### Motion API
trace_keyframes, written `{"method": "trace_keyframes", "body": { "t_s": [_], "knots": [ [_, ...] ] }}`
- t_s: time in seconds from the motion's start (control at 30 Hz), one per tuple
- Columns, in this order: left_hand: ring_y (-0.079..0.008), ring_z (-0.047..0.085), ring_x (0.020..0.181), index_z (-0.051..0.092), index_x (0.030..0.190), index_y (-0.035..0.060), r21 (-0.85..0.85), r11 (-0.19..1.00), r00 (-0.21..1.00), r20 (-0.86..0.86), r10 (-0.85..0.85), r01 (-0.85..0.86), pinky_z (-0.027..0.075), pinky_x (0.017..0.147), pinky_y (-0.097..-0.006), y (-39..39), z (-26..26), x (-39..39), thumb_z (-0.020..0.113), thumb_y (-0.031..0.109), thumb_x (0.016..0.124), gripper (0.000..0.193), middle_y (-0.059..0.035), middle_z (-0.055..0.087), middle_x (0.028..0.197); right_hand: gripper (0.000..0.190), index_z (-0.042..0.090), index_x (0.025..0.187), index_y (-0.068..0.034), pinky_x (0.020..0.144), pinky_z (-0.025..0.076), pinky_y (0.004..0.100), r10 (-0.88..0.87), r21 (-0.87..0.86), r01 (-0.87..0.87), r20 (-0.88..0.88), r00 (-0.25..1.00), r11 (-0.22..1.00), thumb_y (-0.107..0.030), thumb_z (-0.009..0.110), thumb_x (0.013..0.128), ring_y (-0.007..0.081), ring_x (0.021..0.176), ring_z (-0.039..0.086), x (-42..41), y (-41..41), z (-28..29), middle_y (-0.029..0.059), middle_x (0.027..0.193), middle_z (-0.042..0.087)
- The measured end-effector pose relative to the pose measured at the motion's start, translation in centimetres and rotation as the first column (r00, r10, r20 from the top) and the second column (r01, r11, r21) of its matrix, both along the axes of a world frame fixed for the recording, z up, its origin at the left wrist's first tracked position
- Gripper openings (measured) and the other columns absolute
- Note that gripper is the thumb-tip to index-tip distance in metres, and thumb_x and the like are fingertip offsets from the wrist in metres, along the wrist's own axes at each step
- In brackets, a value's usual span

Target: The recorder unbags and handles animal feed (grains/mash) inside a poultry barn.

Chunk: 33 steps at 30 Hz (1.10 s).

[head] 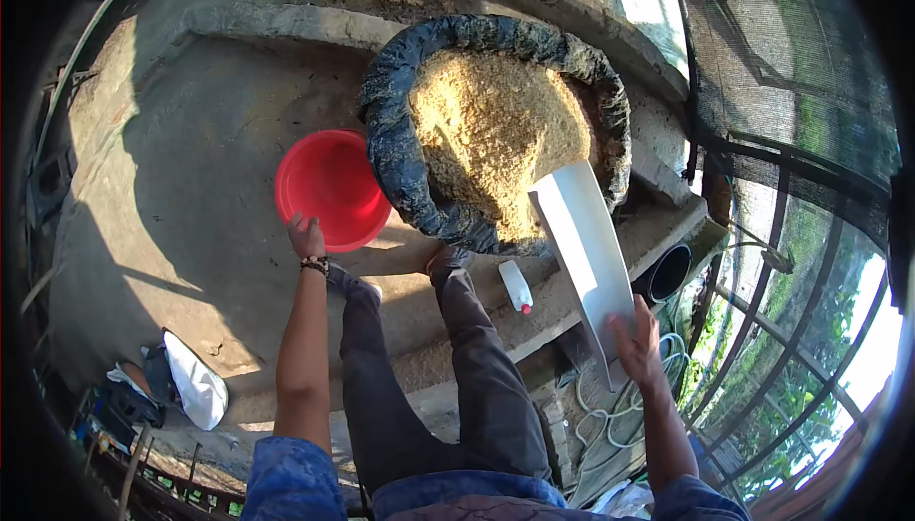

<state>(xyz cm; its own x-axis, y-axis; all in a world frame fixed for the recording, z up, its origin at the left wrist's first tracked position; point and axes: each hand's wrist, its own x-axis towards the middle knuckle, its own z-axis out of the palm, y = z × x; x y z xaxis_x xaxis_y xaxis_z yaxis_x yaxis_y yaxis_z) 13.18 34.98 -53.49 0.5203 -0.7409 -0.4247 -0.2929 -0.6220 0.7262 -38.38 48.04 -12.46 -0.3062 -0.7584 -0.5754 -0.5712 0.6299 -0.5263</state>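
My left hand [306, 235] grips the near rim of a red plastic basin [330, 188], whose inside looks bare. To the right of the basin stands a wide round container with a dark, crumpled plastic-covered rim [400, 156], holding a heap of yellowish, crumbly, meal-like material [493, 128]. A long, curved white sheet or trough [582, 256] has its far end over the container's near right edge, against the heap. My right hand [636, 342] holds the near end of this white piece, thumb on its upper face.
A white plastic bottle with a red cap [516, 286] lies between my right leg and the white piece. A black pipe or bucket opening [670, 272] and a pale coiled hose [607, 414] are at right. A white sack [194, 381] lies lower left. Low concrete ledges [300, 26] border the floor.
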Motion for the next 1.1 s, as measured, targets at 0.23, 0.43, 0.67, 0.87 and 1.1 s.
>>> {"method": "trace_keyframes", "body": {
  "t_s": [0.23, 0.43, 0.67, 0.87, 1.1],
  "knots": [
    [-0.0220, 0.054, 0.121, 0.050, 0.133, -0.0003, -0.192, 0.981, 0.809, -0.574, -0.128, 0.019, 0.040, 0.104, -0.0365, -10.8, 14.7, -16.8, 0.048, 0.028, 0.100, 0.044, -0.0136, 0.056, 0.134, 0.023, 0.058, 0.098, -0.004, 0.062, 0.047, 0.0529, 0.418, 0.302, -0.302, -0.478, 0.772, 0.904, -0.027, 0.055, 0.094, 0.0431, 0.072, 0.064, -15.9, -5.6, 2.6, 0.0257, 0.078, 0.064],
    [-0.0226, 0.050, 0.125, 0.043, 0.140, -0.0030, -0.245, 0.969, 0.669, -0.724, -0.170, -0.019, 0.036, 0.108, -0.0356, -13.3, 21.1, -21.9, 0.034, 0.050, 0.102, 0.066, -0.0125, 0.053, 0.137, 0.021, 0.056, 0.096, -0.005, 0.069, 0.049, 0.0536, 0.587, 0.350, -0.471, -0.485, 0.648, 0.810, -0.026, 0.052, 0.094, 0.0439, 0.078, 0.064, -14.3, -13.7, -2.7, 0.0235, 0.078, 0.065],
    [-0.0222, 0.051, 0.123, 0.044, 0.138, -0.0022, -0.114, 0.993, 0.584, -0.807, -0.090, -0.004, 0.038, 0.107, -0.0351, -13.4, 22.5, -23.5, 0.032, 0.055, 0.101, 0.069, -0.0125, 0.053, 0.136, 0.026, 0.060, 0.092, -0.004, 0.070, 0.050, 0.0533, 0.638, 0.230, -0.596, -0.334, 0.694, 0.769, -0.029, 0.052, 0.094, 0.0435, 0.076, 0.064, -14.3, -17.0, -12.1, 0.0243, 0.077, 0.065],
    [-0.0222, 0.045, 0.130, 0.036, 0.144, -0.0022, -0.093, 0.994, 0.542, -0.833, -0.110, 0.058, 0.032, 0.111, -0.0349, -14.3, 23.6, -22.9, 0.030, 0.056, 0.101, 0.073, -0.0122, 0.047, 0.143, 0.023, 0.059, 0.094, -0.007, 0.071, 0.049, 0.0543, 0.623, 0.184, -0.595, -0.232, 0.748, 0.783, -0.029, 0.055, 0.092, 0.0431, 0.078, 0.064, -16.3, -16.2, -10.7, 0.0230, 0.078, 0.065],
    [-0.0211, 0.045, 0.130, 0.040, 0.142, -0.0013, -0.052, 0.999, 0.561, -0.827, -0.038, -0.009, 0.031, 0.112, -0.0342, -14.5, 23.0, -21.2, 0.030, 0.055, 0.102, 0.070, -0.0109, 0.048, 0.142, 0.035, 0.057, 0.105, -0.002, 0.074, 0.052, 0.0508, 0.731, -0.013, -0.743, -0.168, 0.661, 0.669, -0.014, 0.064, 0.073, 0.0408, 0.081, 0.065, -3.9, -24.1, -16.5, 0.0220, 0.081, 0.066]
  ]
}}
